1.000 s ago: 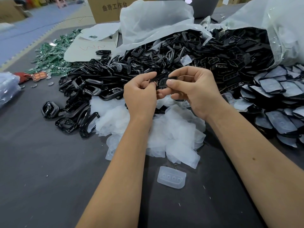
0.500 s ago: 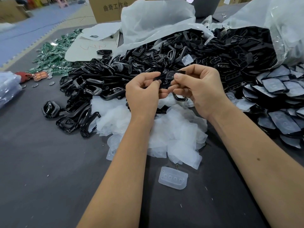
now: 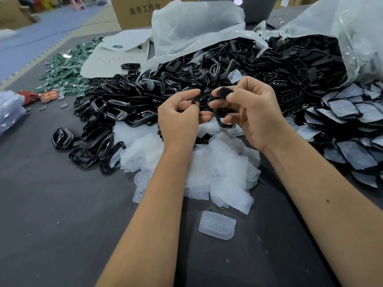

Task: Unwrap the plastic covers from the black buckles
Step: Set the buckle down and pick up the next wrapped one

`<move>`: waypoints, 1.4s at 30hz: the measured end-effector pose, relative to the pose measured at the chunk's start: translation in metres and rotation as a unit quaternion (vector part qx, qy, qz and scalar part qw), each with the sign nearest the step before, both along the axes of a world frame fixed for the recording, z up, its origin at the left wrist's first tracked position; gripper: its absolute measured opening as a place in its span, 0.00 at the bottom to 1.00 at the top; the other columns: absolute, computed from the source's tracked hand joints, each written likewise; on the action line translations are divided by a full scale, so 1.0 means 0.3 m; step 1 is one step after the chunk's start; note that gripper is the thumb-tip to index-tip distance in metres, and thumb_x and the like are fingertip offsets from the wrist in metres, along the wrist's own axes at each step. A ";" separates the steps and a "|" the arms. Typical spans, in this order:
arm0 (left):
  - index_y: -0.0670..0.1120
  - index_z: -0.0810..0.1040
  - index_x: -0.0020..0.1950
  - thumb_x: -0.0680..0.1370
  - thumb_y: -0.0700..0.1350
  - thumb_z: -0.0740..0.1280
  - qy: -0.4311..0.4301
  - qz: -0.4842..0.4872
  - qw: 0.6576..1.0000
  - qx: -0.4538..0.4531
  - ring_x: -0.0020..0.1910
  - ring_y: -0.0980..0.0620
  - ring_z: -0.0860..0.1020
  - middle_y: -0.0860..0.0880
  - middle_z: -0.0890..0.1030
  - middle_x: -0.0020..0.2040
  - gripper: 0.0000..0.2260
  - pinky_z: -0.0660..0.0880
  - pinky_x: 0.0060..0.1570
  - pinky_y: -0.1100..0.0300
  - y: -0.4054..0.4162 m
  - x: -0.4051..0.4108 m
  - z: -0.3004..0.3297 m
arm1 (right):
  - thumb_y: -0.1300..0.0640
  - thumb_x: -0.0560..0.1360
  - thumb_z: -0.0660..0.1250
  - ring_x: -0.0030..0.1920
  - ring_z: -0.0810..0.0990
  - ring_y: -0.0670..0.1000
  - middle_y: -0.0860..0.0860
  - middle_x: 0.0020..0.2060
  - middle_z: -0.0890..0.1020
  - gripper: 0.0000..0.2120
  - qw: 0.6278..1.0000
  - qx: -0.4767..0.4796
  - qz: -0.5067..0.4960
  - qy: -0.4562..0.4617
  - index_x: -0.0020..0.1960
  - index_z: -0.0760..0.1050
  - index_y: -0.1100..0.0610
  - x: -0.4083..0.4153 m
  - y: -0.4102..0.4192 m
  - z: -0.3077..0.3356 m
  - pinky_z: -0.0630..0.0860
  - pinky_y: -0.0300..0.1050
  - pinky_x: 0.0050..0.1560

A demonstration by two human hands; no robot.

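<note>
Fingers of the left hand (image 3: 178, 119) and right hand (image 3: 251, 112) pinched one black buckle (image 3: 222, 94) between them above the table (image 3: 62, 214). Shed plastic covers (image 3: 217, 168) lay heaped below; many wrapped buckles (image 3: 352, 129) remained, so much was left.

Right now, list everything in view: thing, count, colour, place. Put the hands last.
table: one, dark grey, underneath everything
unwrapped buckles: large heap, black, centre and left
discarded covers: pile, translucent white, below the hands
lone cover: one, translucent white, near centre
wrapped buckles: many, black under clear film, right
plastic bags: two, whitish, rear
green pieces: scattered heap, rear left
cardboard box: one, brown, rear
left hand: pinches a black piece
right hand: pinches a black buckle
</note>
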State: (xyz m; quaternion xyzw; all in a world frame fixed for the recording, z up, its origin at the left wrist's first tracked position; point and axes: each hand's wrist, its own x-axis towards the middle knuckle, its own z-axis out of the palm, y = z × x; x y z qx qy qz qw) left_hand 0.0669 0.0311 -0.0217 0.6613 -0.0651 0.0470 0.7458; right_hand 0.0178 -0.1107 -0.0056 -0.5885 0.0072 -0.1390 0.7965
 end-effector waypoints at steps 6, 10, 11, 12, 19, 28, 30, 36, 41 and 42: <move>0.40 0.82 0.54 0.78 0.28 0.65 0.031 0.010 0.999 -0.024 0.32 0.49 0.84 0.51 0.76 0.32 0.11 0.80 0.38 0.61 0.001 0.000 -0.001 | 0.68 0.77 0.64 0.31 0.77 0.51 0.57 0.38 0.84 0.08 0.999 0.021 -0.043 0.001 0.42 0.71 0.57 0.005 -0.005 0.007 0.66 0.39 0.25; 0.41 0.80 0.49 0.77 0.30 0.69 0.039 0.009 0.999 -0.027 0.31 0.51 0.83 0.54 0.77 0.29 0.07 0.79 0.37 0.62 0.000 0.000 0.002 | 0.67 0.82 0.63 0.30 0.72 0.48 0.53 0.34 0.79 0.08 0.997 0.020 -0.063 0.029 0.45 0.74 0.58 0.011 -0.013 0.008 0.65 0.39 0.24; 0.42 0.81 0.48 0.78 0.31 0.69 0.039 0.004 0.999 -0.022 0.30 0.52 0.82 0.53 0.77 0.29 0.07 0.78 0.35 0.63 0.001 0.001 0.003 | 0.67 0.82 0.64 0.30 0.73 0.48 0.53 0.34 0.79 0.08 0.998 0.011 -0.061 0.032 0.46 0.75 0.58 0.011 -0.012 0.008 0.67 0.39 0.25; 0.42 0.82 0.48 0.78 0.31 0.69 0.039 0.000 0.999 -0.019 0.30 0.53 0.81 0.52 0.78 0.30 0.07 0.77 0.34 0.63 0.001 0.000 0.004 | 0.67 0.82 0.64 0.30 0.74 0.48 0.53 0.34 0.79 0.08 0.998 -0.001 -0.056 0.033 0.46 0.75 0.58 0.012 -0.009 0.007 0.68 0.39 0.25; 0.41 0.84 0.53 0.84 0.41 0.66 0.016 -0.015 0.997 -0.069 0.43 0.51 0.76 0.48 0.80 0.41 0.07 0.78 0.48 0.56 -0.007 -0.010 0.022 | 0.67 0.82 0.66 0.33 0.78 0.49 0.54 0.35 0.82 0.07 1.000 -0.008 0.013 0.020 0.47 0.79 0.59 0.020 0.012 -0.008 0.75 0.39 0.29; 0.41 0.74 0.49 0.86 0.41 0.60 0.006 0.034 0.999 -0.033 0.23 0.54 0.75 0.46 0.79 0.37 0.08 0.67 0.23 0.63 0.009 0.018 0.014 | 0.66 0.77 0.73 0.32 0.74 0.50 0.53 0.33 0.79 0.07 0.999 -0.041 -0.019 0.011 0.43 0.84 0.56 0.022 0.002 -0.022 0.70 0.39 0.27; 0.40 0.79 0.47 0.83 0.40 0.67 -0.007 0.019 1.000 0.018 0.24 0.55 0.74 0.46 0.78 0.35 0.07 0.67 0.24 0.62 0.015 0.019 0.003 | 0.66 0.78 0.72 0.32 0.74 0.49 0.51 0.32 0.79 0.07 0.999 -0.039 -0.023 0.013 0.43 0.83 0.57 0.018 0.003 -0.020 0.69 0.39 0.26; 0.43 0.82 0.53 0.78 0.40 0.74 -0.025 0.024 0.998 0.058 0.27 0.52 0.78 0.45 0.84 0.36 0.06 0.72 0.31 0.59 0.018 0.014 -0.003 | 0.65 0.78 0.72 0.35 0.79 0.50 0.53 0.37 0.82 0.07 0.998 -0.044 -0.042 0.025 0.43 0.81 0.57 0.014 -0.007 -0.013 0.70 0.39 0.26; 0.43 0.85 0.50 0.81 0.36 0.68 -0.030 -0.013 0.996 0.086 0.31 0.56 0.79 0.49 0.82 0.35 0.07 0.75 0.34 0.63 0.014 0.022 -0.006 | 0.68 0.77 0.73 0.33 0.81 0.50 0.53 0.35 0.84 0.06 0.992 -0.090 -0.085 0.029 0.45 0.80 0.59 0.022 -0.010 -0.023 0.74 0.40 0.28; 0.44 0.85 0.50 0.82 0.35 0.65 -0.023 -0.024 0.996 0.080 0.31 0.56 0.78 0.51 0.83 0.36 0.09 0.75 0.34 0.64 0.010 0.023 -0.006 | 0.68 0.77 0.73 0.32 0.81 0.50 0.53 0.34 0.83 0.05 0.990 -0.101 -0.093 0.029 0.45 0.81 0.59 0.023 -0.011 -0.026 0.75 0.40 0.28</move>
